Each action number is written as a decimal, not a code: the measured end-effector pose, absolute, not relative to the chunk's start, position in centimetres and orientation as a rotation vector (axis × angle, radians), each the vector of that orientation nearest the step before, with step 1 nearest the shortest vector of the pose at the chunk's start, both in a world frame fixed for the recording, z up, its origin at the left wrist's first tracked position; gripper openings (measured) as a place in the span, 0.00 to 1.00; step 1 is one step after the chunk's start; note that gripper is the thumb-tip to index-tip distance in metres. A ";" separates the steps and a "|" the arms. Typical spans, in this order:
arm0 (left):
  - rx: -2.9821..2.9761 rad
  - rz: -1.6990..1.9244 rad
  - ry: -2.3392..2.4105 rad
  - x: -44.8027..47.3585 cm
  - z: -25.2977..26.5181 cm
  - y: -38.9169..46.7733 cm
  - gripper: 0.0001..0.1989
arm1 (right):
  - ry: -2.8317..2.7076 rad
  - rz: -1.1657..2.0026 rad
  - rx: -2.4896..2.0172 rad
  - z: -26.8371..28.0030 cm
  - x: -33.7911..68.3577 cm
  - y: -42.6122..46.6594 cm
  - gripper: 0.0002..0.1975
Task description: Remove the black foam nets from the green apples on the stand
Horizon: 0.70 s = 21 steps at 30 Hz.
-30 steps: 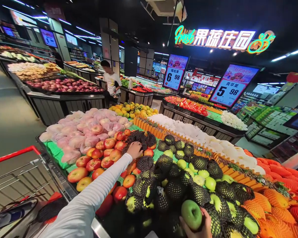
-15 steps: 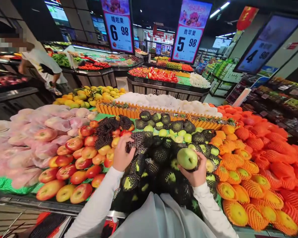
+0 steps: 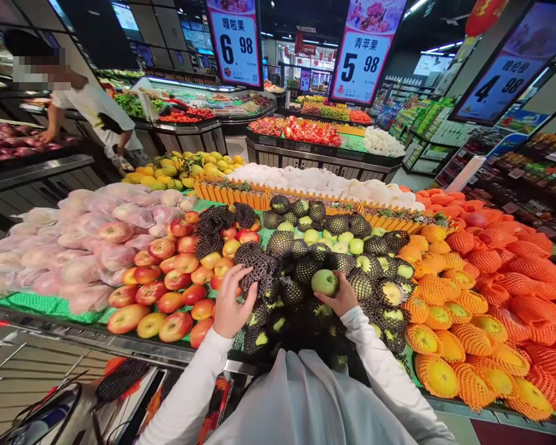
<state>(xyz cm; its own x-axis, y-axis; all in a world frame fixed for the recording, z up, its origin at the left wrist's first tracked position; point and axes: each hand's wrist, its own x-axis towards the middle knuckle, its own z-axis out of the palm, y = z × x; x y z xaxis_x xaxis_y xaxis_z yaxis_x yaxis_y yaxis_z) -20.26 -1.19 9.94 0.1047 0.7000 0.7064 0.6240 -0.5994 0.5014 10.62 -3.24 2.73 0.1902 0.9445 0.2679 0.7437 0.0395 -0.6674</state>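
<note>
Nearest the camera, a pale plastic bag (image 3: 306, 402) hung below the person's chest, between the two white sleeves. Just beyond it, the right hand (image 3: 340, 300) was clamped around a bare green apple (image 3: 325, 282), held just above the heap of green apples in black foam nets (image 3: 306, 272). The left hand (image 3: 229, 306) lay apart from it, fingers curled over a loose black foam net (image 3: 257, 269) at the seam between that heap and the red apples (image 3: 167, 290). By my reading, the step in hand was fitting fruit to netting (or picking one for the bag): the next move would call for bringing the two hands together without squeezing the apple. Further left were fruits in pink wrapping (image 3: 88, 241), further right fruits in orange nets (image 3: 491, 296). Behind stood a yellow picket divider (image 3: 241, 193), then white-wrapped fruit (image 3: 315, 182), and beyond that, another person (image 3: 90, 111) bent over a far counter under the hanging price boards (image 3: 235, 40).
</note>
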 end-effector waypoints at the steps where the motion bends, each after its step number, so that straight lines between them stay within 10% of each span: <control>1: 2.261 1.523 1.392 -20.7 9.7 -1.8 0.15 | -1.630 0.340 -1.751 2.7 11.1 -3.2 0.41; 21: 2.321 1.312 1.404 -29.9 6.2 -5.4 0.15 | -1.591 0.253 -1.760 4.9 8.8 -3.7 0.39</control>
<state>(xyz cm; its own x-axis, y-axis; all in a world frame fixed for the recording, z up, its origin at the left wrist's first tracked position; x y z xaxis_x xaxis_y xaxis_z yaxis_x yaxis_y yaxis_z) -29.90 -5.35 6.19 0.1899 0.7705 0.6085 0.6591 -0.5594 0.5026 8.80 -3.72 4.91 0.2125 0.9226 0.3220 0.7769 0.0404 -0.6283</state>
